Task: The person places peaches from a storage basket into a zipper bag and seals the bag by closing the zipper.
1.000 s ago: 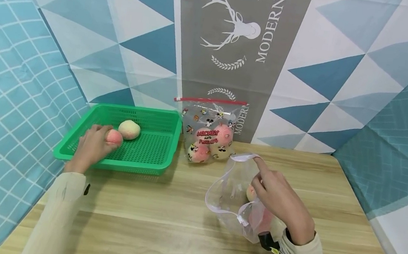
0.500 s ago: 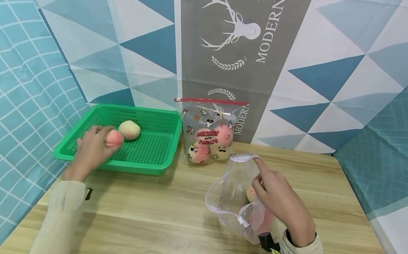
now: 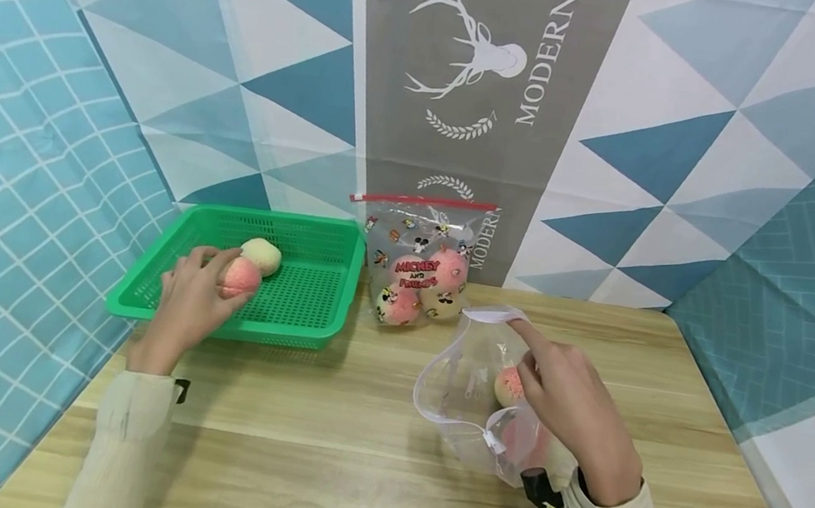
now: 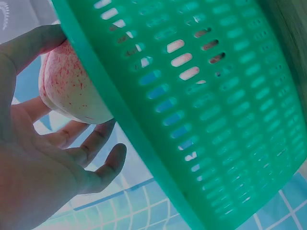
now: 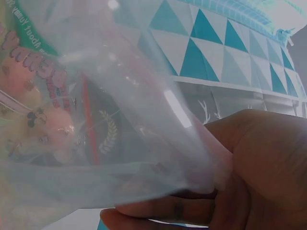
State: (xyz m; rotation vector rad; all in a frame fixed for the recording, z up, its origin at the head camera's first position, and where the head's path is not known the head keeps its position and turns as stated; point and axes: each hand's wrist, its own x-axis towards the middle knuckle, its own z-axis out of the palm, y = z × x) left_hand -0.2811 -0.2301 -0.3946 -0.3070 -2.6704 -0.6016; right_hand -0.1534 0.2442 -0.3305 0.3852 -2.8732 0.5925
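My left hand (image 3: pixel 192 301) grips a pink and cream peach (image 3: pixel 242 278) over the green plastic basket (image 3: pixel 293 333). In the left wrist view, thumb and fingers go round this peach (image 4: pixel 72 86), beside the basket's rim. A second, paler peach (image 3: pixel 261 257) lies inside the basket, just behind the held one. My right hand (image 3: pixel 579 408) pinches the rim of a clear zip bag (image 3: pixel 466 361), whose mouth gapes to the left. Inside that bag are a peach (image 3: pixel 509 385) and another pink one, partly hidden by the hand and plastic. In the right wrist view, thumb and fingers clasp the bag's edge (image 5: pixel 192 153).
A clear zip bag with a red closure (image 3: pixel 424 202) and cartoon prints stands against the back wall, several peaches in it. The wooden table (image 3: pixel 325 446) meets patterned cloth walls at the back, left and right.
My left hand has lifted the peach slightly and moved it a little to the right within the basket. The right hand still holds the bag, almost unmoved. The head view has shifted slightly.
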